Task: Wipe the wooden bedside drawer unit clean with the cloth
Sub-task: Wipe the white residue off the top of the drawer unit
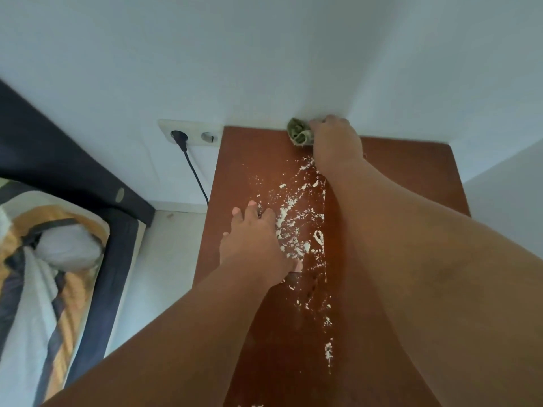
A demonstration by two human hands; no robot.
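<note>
The reddish-brown wooden top of the bedside drawer unit [405,168] stretches away from me to the white wall. White crumbs and smears [293,218] are scattered down its middle. My right hand [335,139] reaches to the far edge by the wall and grips a bunched green cloth [298,133], pressed onto the wood. My left hand [252,242] lies flat on the top, fingers spread, at the left side of the white mess.
A double wall socket [191,135] with a black plug and cable [194,171] sits left of the unit. A bed with dark frame and patterned bedding [44,259] stands at the left. A white wall corner closes the right side.
</note>
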